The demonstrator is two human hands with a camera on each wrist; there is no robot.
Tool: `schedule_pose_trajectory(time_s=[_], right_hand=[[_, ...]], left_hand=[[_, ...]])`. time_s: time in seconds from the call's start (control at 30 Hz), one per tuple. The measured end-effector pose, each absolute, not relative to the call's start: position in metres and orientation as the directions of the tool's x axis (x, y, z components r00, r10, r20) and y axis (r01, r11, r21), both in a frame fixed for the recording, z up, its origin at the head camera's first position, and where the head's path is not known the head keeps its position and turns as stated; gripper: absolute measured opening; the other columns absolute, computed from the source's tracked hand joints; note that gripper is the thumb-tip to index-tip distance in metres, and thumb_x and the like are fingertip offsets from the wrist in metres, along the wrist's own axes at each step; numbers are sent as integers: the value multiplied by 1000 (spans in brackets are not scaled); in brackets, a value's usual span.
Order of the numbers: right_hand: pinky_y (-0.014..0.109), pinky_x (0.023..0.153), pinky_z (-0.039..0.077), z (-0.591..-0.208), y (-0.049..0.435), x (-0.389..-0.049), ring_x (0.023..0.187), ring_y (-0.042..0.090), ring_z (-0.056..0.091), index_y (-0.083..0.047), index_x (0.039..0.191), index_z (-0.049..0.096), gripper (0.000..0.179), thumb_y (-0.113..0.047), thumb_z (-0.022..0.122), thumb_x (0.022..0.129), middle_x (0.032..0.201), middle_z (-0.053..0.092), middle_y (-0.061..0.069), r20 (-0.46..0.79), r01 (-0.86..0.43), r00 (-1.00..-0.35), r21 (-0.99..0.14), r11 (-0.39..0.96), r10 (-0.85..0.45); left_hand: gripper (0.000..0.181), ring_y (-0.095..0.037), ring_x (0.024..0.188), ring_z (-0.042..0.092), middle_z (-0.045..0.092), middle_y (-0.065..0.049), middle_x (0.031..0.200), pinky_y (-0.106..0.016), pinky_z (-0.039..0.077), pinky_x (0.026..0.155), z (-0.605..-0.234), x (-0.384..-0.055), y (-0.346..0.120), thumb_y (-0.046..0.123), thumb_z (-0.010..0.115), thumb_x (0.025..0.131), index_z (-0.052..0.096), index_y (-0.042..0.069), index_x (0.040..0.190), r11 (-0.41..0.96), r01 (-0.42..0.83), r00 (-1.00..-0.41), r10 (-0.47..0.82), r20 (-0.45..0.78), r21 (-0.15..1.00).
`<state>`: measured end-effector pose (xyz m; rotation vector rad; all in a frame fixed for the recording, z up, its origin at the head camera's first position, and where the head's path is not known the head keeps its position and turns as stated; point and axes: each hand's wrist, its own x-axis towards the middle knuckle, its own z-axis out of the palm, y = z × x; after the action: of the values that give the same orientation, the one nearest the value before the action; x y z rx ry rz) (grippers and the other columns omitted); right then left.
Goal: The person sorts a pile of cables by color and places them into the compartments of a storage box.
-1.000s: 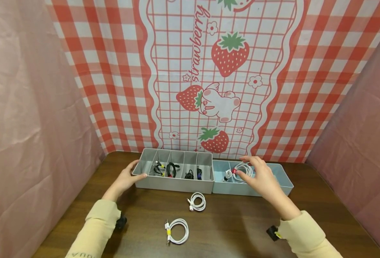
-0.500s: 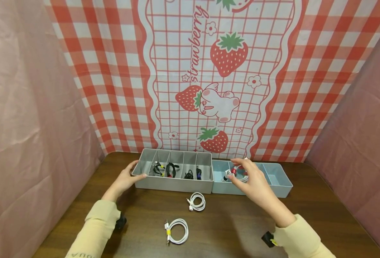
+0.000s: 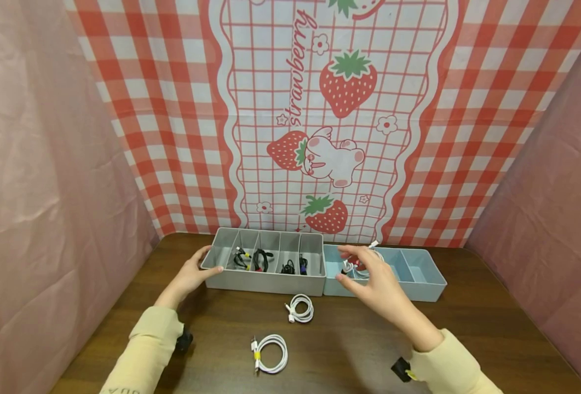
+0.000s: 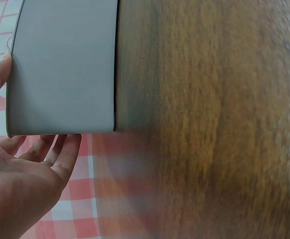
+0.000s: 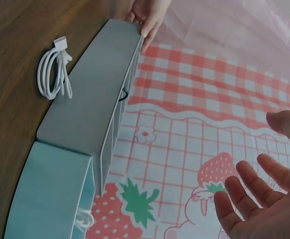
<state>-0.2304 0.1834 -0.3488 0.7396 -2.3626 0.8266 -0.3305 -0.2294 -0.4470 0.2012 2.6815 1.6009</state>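
My left hand [image 3: 191, 275] grips the left end of a grey divided box [image 3: 265, 282], thumb over its near rim and fingers against the end wall; the left wrist view shows the fingertips at that wall. My right hand [image 3: 376, 282] hovers above a light blue divided box [image 3: 425, 290], fingers spread and holding nothing. Beneath it, partly hidden, a coiled white cable with a red tie [image 3: 358, 264] lies in the blue box, one plug sticking up over the back rim. Another white cable end with a black tie [image 3: 346, 267] shows to its left.
Black cable bundles [image 3: 260, 260] occupy several compartments of the grey box. In front lie a coiled white cable [image 3: 300, 308] and a white cable with a yellow tie [image 3: 271, 354] on the wooden table [image 3: 329, 350]. A strawberry-print cloth [image 3: 320, 137] hangs behind.
My right hand has moved left across the blue box, away from the red-tied white cable, which has settled lower into its compartment. The left hand stays on the grey box.
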Motion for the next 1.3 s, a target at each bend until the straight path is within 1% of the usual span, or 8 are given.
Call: schedule_pose_trajectory(time_s=[0.1, 0.23, 0.4, 0.67, 0.77, 0.97, 1.1, 1.3], right_hand=[[32, 73, 50, -350, 181, -230, 92, 12, 57, -13, 123, 59, 52, -19, 79, 76, 105, 64, -1, 640, -674, -686, -382, 632, -345], [33, 75, 50, -352, 176, -229, 96, 14, 56, -14, 123, 59, 51, -19, 78, 77, 109, 63, 0, 632, -705, -674, -395, 588, -383], [36, 77, 49, -356, 168, -227, 99, 14, 55, -20, 125, 58, 53, -21, 79, 76, 115, 61, -4, 616, -723, -671, -419, 550, -413], [35, 80, 48, -362, 156, -227, 104, 14, 54, -18, 124, 58, 55, -19, 80, 74, 120, 59, -5, 612, -777, -620, -390, 495, -491], [36, 84, 47, -365, 152, -227, 108, 15, 53, -19, 124, 58, 56, -18, 81, 73, 121, 58, -4, 613, -800, -592, -369, 474, -523], [39, 96, 41, -368, 145, -227, 117, 15, 49, -17, 123, 60, 52, -24, 79, 75, 123, 59, -3, 588, -818, -571, -350, 457, -573], [38, 94, 42, -372, 141, -229, 117, 14, 49, -19, 122, 60, 50, -26, 78, 77, 122, 60, -3, 579, -837, -545, -337, 432, -606], [34, 90, 44, -382, 133, -233, 107, 13, 53, -18, 117, 62, 41, -27, 76, 79, 116, 63, -6, 593, -875, -483, -292, 387, -644]], left_hand=[[76, -38, 120, 44, 36, -26, 142, -48, 37, 97, -446, -330, -229, 21, 66, 89, 21, 1, 148, 467, 104, -992, 117, 56, 878], [75, -38, 120, 45, 37, -26, 141, -47, 37, 97, -445, -330, -228, 20, 66, 89, 22, 1, 148, 460, 105, -992, 115, 58, 881], [76, -38, 121, 44, 37, -26, 142, -48, 36, 97, -445, -329, -228, 20, 66, 89, 21, 1, 148, 465, 103, -992, 114, 56, 880], [77, -38, 122, 43, 36, -26, 143, -50, 34, 99, -445, -328, -228, 22, 66, 89, 21, 1, 148, 484, 97, -993, 106, 51, 870], [77, -38, 122, 43, 36, -26, 143, -49, 35, 99, -445, -328, -228, 22, 66, 89, 21, 1, 148, 482, 100, -993, 106, 55, 870], [76, -37, 121, 44, 37, -26, 142, -48, 36, 98, -445, -329, -228, 21, 66, 89, 21, 1, 148, 477, 101, -993, 109, 56, 873], [77, -38, 121, 44, 37, -26, 142, -48, 36, 97, -446, -330, -228, 21, 66, 89, 21, 1, 148, 461, 99, -993, 110, 54, 882], [76, -38, 120, 44, 38, -26, 141, -47, 37, 96, -448, -331, -230, 20, 67, 89, 22, 1, 148, 460, 108, -992, 112, 63, 881]])
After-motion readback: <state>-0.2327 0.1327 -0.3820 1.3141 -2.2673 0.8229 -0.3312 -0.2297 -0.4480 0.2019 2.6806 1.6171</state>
